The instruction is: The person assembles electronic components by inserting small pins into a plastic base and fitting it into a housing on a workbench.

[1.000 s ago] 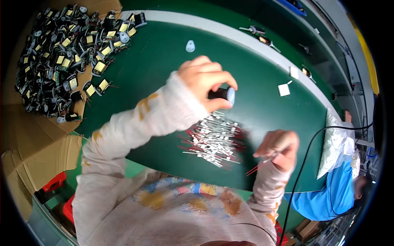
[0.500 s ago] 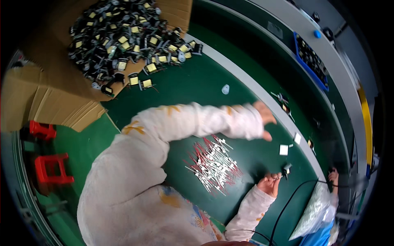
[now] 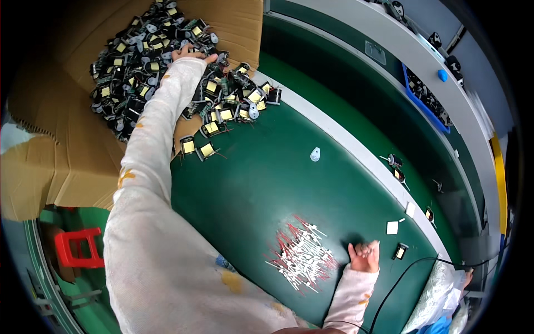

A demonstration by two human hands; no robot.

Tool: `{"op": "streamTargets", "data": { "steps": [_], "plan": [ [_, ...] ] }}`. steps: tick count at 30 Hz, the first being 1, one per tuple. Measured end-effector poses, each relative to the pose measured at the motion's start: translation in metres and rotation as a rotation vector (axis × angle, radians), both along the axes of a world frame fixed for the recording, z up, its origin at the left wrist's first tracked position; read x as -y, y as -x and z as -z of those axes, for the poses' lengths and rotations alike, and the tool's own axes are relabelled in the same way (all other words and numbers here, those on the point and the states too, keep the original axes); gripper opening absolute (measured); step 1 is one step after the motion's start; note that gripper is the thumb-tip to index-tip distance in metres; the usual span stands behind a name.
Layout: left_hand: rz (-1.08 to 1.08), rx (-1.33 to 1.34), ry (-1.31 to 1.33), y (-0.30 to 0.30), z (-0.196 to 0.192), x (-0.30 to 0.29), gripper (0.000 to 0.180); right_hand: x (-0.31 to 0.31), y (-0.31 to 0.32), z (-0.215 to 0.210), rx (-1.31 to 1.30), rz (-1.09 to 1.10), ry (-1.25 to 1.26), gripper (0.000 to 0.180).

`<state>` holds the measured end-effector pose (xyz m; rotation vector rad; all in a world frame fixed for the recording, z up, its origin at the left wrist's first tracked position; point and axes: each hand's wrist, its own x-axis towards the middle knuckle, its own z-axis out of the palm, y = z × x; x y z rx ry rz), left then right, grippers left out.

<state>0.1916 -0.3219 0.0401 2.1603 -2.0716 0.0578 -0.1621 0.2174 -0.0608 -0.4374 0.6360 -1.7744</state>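
So, left hand [image 3: 192,54] stretched far out, resting in parts pile [image 3: 161,67] on cardboard [image 3: 61,161]; fingers mostly buried, can't tell grip. Right hand [image 3: 364,257] on green surface [image 3: 267,183], fingers curled together, just beside heap of red-white wires [image 3: 300,255]. Small black part [image 3: 399,251] near it.

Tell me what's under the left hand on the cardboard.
The left hand rests on a heap of small black parts with yellow tape, spread over the cardboard. What the fingers grip is covered.
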Motion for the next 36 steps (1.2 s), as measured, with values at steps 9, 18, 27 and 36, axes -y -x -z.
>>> {"op": "streamTargets", "data": {
  "steps": [9, 18, 27, 36],
  "plan": [
    [0.552, -0.358, -0.162, 0.015, 0.021, -0.056, 0.051, 0.202, -0.006, -0.045, -0.645, -0.224, 0.002, 0.021],
    [1.038, -0.264, -0.518, 0.058, -0.017, -0.140, 0.042, 0.263, 0.008, 0.012, -0.666, -0.307, 0.145, 0.011],
    [0.556, -0.043, -0.310, 0.159, 0.031, -0.058, 0.063, 0.185, 0.040, 0.017, -0.575, -0.165, 0.074, 0.010],
    [1.264, -0.150, -0.399, 0.198, 0.048, -0.162, 0.045, 0.175, 0.066, 0.023, -0.326, 0.331, 0.058, 0.013]
  ]
}}
